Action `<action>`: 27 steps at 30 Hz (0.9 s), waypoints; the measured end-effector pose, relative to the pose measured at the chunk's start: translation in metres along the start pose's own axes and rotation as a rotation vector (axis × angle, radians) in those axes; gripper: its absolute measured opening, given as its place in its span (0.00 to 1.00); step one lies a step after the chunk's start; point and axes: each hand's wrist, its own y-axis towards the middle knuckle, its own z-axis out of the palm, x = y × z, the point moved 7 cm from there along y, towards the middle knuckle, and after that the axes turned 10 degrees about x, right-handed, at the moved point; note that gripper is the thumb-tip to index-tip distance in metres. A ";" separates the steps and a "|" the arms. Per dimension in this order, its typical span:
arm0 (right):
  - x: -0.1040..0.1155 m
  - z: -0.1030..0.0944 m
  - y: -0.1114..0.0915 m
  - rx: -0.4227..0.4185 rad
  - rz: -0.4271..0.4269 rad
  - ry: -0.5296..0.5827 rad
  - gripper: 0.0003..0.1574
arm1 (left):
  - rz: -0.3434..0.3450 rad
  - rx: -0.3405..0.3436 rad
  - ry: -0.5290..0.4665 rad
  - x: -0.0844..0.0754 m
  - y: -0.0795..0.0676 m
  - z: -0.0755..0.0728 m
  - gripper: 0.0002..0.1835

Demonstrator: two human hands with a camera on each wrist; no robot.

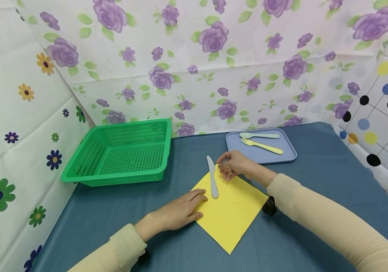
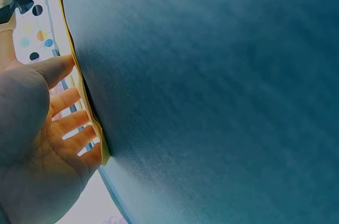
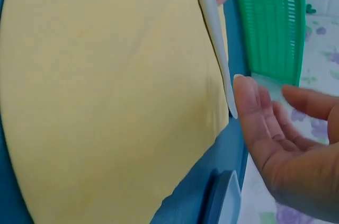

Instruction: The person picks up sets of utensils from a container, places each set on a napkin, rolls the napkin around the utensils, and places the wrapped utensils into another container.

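Note:
A yellow napkin [image 1: 232, 215] lies flat on the table, turned like a diamond. Across its upper left part rests a pale grey knife [image 1: 213, 177], its blade end reaching past the napkin's edge. My left hand [image 1: 180, 211] rests on the napkin's left side with fingers spread; in the left wrist view, its fingertips [image 2: 87, 115] touch the napkin's edge [image 2: 106, 152]. By the far corner of the napkin hovers my right hand [image 1: 236, 165], fingers loosely bent and holding nothing. The right wrist view has this hand [image 3: 294, 134] close beside the knife's tip [image 3: 232, 108].
A green plastic basket [image 1: 116, 177] stands at the back left. At the back right lies a blue-grey tray [image 1: 262, 156] bearing a pale spoon [image 1: 260, 135] and a yellow fork [image 1: 263, 146]. Patterned cloth walls [image 1: 187, 105] close off the back and sides of the dark blue table [image 1: 139, 204].

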 end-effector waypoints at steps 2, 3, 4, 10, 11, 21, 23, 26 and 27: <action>0.001 -0.002 0.000 0.018 -0.029 0.006 0.22 | 0.000 -0.002 0.004 0.000 0.000 0.000 0.26; 0.001 -0.003 0.000 0.024 -0.037 0.008 0.23 | 0.001 -0.003 0.006 0.000 0.000 0.000 0.26; 0.001 -0.004 0.000 0.028 -0.041 0.010 0.24 | 0.002 -0.003 0.007 0.000 0.001 0.000 0.26; 0.005 -0.012 -0.002 0.019 -0.043 -0.011 0.25 | 0.009 -0.003 0.000 0.000 0.000 -0.001 0.26; 0.006 -0.014 -0.002 0.019 -0.045 -0.015 0.25 | 0.009 -0.003 -0.002 0.000 0.000 -0.001 0.26; 0.008 -0.035 -0.008 0.003 -0.061 -0.041 0.29 | 0.007 0.002 -0.006 0.001 0.000 0.000 0.26; 0.008 -0.041 -0.009 -0.006 -0.054 -0.041 0.30 | 0.005 0.002 -0.004 0.000 0.000 0.000 0.27; 0.008 -0.046 -0.010 -0.003 -0.046 -0.057 0.30 | 0.002 0.001 -0.006 0.000 0.000 0.000 0.27; 0.008 -0.047 -0.010 -0.003 -0.042 -0.059 0.30 | 0.002 0.000 -0.006 0.000 0.000 0.000 0.27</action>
